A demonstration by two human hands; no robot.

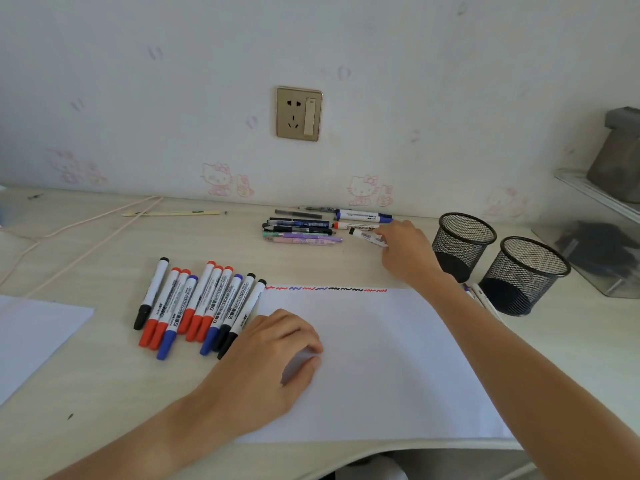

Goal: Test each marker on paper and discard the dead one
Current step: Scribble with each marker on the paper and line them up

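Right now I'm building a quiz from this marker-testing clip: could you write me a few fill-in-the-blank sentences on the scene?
1. The right hand grips a marker with a ____ cap.
2. The left hand rests on the sheet of ____.
3. Beside the right forearm stand ____ mesh pen cups.
4. The test squiggles run along the sheet's ____ edge.

Missing words: black; paper; two; far

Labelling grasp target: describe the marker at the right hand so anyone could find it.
Start at the wall socket and drop to the pens below it. At their right end, the right hand holds a white marker. Black-capped and angled, unlike the blue and red markers behind it.
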